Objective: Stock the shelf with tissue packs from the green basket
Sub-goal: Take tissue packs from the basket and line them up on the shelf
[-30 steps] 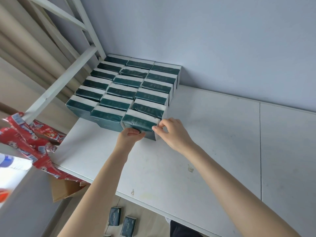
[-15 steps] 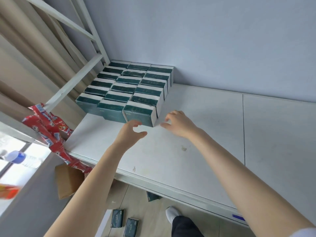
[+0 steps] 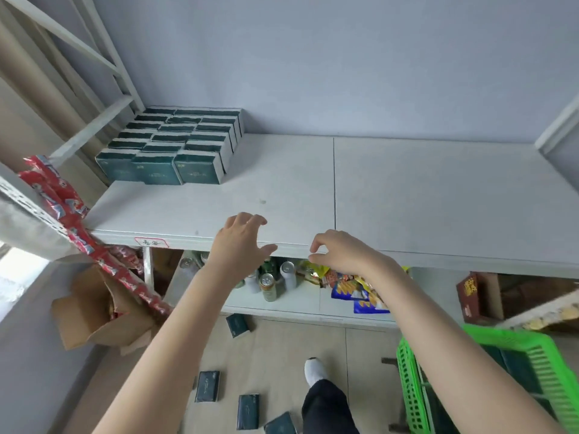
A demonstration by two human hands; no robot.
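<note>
The tissue packs (image 3: 169, 145) stood on the shelf (image 3: 407, 198) as one tight block in its far left corner, at about 10 o'clock in the view. They were arranged in three rows that touched each other, and the front row showed its dark green faces.

Both hands were over the front edge of the shelf, near the centre of the view and well apart from the block. The left hand (image 3: 241, 242) had its fingers spread and relaxed, and it grasped nothing. The block was at 11 o'clock from it. The right hand (image 3: 341, 252) was at 3 o'clock from the left one, near but not touching. Its fingers were loosely bent, with the thumb and forefinger close together, and nothing was between them.

The green basket (image 3: 532, 355) was low at 4 o'clock, partly cut by the picture edge. Dark shapes showed inside it, but I could not tell clearly what they were.

On the floor (image 3: 282, 355), at 6 to 7 o'clock, several loose packs (image 3: 206, 386) lay apart from each other, beside a white shoe (image 3: 315, 369). On the lower shelf (image 3: 282, 303), under the hands, stood some cans (image 3: 268, 285), and snack bags (image 3: 351, 289) lay just beside them. At 8 to 9 o'clock a strip of red wrappers (image 3: 62, 198) hung down to an open cardboard box (image 3: 91, 314).
</note>
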